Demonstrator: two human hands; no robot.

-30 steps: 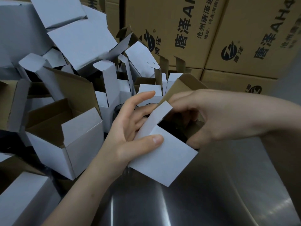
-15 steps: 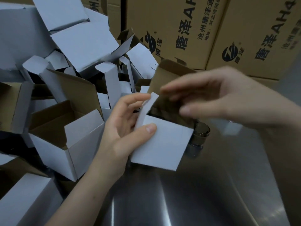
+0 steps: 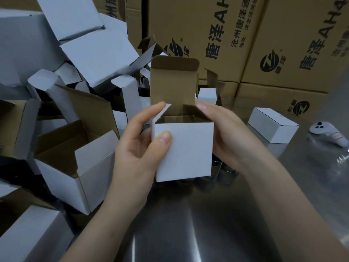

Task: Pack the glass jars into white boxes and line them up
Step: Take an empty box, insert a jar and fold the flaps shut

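One upright white box [image 3: 186,150], mouth upward; left hand [image 3: 136,154] and right hand [image 3: 226,133] curled round its sides

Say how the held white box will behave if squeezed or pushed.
The box is thin cardboard with its top open, so its walls probably flex under a hard squeeze. Its lid flap stands up and likely bends easily. On the smooth table it may slide.

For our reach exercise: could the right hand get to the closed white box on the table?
Probably yes, once freed: the right hand holds the open box, but only bare table lies between it and the closed white box.
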